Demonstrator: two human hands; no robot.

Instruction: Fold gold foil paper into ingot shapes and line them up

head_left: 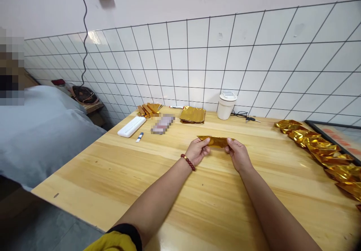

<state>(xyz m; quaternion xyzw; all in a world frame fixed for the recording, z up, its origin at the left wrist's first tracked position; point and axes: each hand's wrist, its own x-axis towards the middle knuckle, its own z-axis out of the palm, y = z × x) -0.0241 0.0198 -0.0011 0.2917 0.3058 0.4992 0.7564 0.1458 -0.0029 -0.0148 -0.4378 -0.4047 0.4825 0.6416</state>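
A folded strip of gold foil paper (217,141) is stretched between my two hands, just above the wooden table. My left hand (198,150), with a dark red bead bracelet (188,162) at the wrist, pinches its left end. On the other end, my right hand (237,153) grips with thumb and fingers. Behind them lies a flat stack of gold foil sheets (193,115). Along the right side runs a row of folded gold foil pieces (318,145), overlapping each other. Several narrow folded gold strips (149,110) sit at the back left.
On the wooden table (169,191) stand a white lidded cup (226,105), glasses (241,114) and keys (253,120). Further left are a white power bank (131,126), a small blue-and-white stick (139,137) and a pen (176,107). A person in grey (47,130) is at the left.
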